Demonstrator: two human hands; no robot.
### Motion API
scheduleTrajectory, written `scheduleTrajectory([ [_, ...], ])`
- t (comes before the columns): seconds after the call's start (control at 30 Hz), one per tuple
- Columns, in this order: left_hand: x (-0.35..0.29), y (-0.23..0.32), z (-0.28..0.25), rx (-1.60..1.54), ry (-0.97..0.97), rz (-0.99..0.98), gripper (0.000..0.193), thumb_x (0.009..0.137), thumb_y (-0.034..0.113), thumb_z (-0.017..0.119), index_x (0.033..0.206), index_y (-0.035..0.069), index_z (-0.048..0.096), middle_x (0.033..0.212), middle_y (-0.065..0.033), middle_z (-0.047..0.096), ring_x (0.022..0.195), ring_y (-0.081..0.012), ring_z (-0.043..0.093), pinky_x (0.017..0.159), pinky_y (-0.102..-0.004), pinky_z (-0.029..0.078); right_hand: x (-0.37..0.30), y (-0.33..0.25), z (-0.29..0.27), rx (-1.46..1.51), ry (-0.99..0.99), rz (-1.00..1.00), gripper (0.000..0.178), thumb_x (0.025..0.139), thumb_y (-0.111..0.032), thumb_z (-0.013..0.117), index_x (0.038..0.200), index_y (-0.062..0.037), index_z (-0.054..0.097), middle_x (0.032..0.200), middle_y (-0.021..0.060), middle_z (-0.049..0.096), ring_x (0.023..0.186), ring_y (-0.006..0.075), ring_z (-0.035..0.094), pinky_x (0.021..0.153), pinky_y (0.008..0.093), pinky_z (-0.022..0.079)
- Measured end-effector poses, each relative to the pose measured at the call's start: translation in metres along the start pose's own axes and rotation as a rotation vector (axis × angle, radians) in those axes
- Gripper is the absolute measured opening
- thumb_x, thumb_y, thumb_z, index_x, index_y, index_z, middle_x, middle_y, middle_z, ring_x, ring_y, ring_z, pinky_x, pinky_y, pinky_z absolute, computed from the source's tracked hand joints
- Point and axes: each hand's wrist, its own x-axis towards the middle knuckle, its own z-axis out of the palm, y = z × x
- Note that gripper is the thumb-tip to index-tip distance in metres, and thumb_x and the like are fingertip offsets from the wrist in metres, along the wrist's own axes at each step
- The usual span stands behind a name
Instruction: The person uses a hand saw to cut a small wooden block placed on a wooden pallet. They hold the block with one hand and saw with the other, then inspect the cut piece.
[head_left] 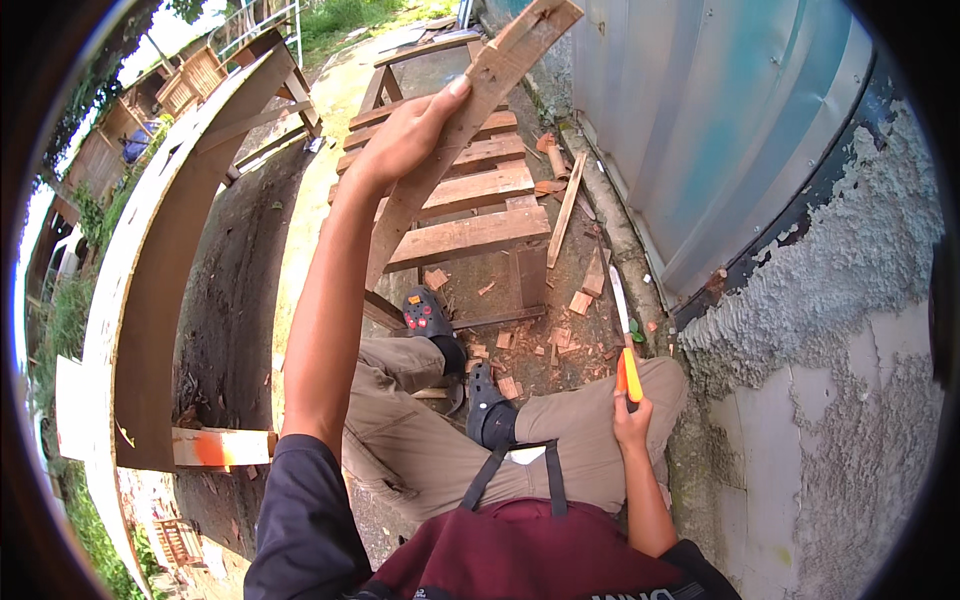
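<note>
My left hand (410, 140) is raised ahead of me, gripping a long wooden board (515, 60) near its upper end. The board slants down toward my feet, and its lower part passes behind my forearm. Over my right thigh, my right hand (632, 424) is closed round the orange-and-black handle of a long-bladed knife (621, 310). Its pale blade points forward and stays apart from the board.
A slatted wooden frame (470, 237) stands before me. Wood chips (508, 387) litter the ground by my shoes. Corrugated metal sheeting (720, 130) and a rough concrete wall (830, 400) line the right side. A large curved-looking wooden panel (165, 300) stands on the left.
</note>
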Motion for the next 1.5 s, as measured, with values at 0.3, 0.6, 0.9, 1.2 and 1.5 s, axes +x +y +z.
scheduleTrajectory([
  [0.3, -0.104, -0.101, 0.099, -0.794, 0.187, -0.012, 0.081, 0.100, 0.074, 0.033, 0.130, 0.003, 0.055, 0.106, -0.0111, 0.067, 0.098, -0.0222, 0.065, 0.091, -0.0396, 0.052, -0.003, -0.005, 0.008, 0.014, 0.012, -0.025, 0.020, 0.095, -0.012, 0.069, 0.080, 0.0010, 0.064, 0.067, -0.0049, 0.055, 0.062, 0.0053, 0.048, 0.055, 0.0274, 0.037],
  [0.6, -0.176, -0.153, 0.257, -0.507, 0.631, -0.379, 0.063, 0.075, 0.030, 0.092, 0.118, -0.003, 0.061, 0.117, -0.0179, 0.065, 0.112, -0.0312, 0.064, 0.094, -0.0431, 0.050, -0.006, -0.003, 0.007, -0.108, 0.046, -0.194, 0.022, 0.098, -0.014, 0.068, 0.079, -0.0060, 0.060, 0.063, -0.0060, 0.052, 0.050, 0.0042, 0.044, 0.045, 0.0249, 0.032],
  [0.9, -0.174, -0.174, 0.291, -0.648, 0.462, -0.463, 0.069, 0.078, 0.016, 0.082, 0.138, -0.003, 0.054, 0.137, -0.0275, 0.061, 0.126, -0.0360, 0.062, 0.104, -0.0419, 0.048, -0.036, -0.039, 0.040, 0.102, 0.066, -0.157, 0.022, 0.098, -0.010, 0.066, 0.079, -0.0025, 0.058, 0.063, -0.0039, 0.052, 0.053, 0.0054, 0.047, 0.049, 0.0246, 0.035],
  [1.2, -0.155, -0.167, 0.312, -0.406, 0.500, -0.332, 0.080, 0.078, 0.021, 0.087, 0.143, -0.003, 0.047, 0.128, -0.0247, 0.060, 0.124, -0.0394, 0.058, 0.105, -0.0463, 0.046, -0.054, -0.073, 0.051, 0.037, 0.016, -0.325, 0.019, 0.099, -0.009, 0.060, 0.082, -0.0016, 0.056, 0.063, 0.0004, 0.052, 0.049, 0.0074, 0.045, 0.046, 0.0256, 0.035],
  [1.5, -0.136, -0.171, 0.304, -0.276, 0.355, -0.250, 0.095, 0.070, 0.036, 0.094, 0.137, -0.007, 0.041, 0.128, -0.0318, 0.058, 0.121, -0.0454, 0.058, 0.102, -0.0483, 0.049, -0.073, -0.116, 0.063, 0.052, -0.011, -0.364, 0.018, 0.093, -0.009, 0.069, 0.080, 0.0017, 0.063, 0.059, 0.0024, 0.057, 0.053, 0.0098, 0.054, 0.051, 0.0275, 0.041],
])
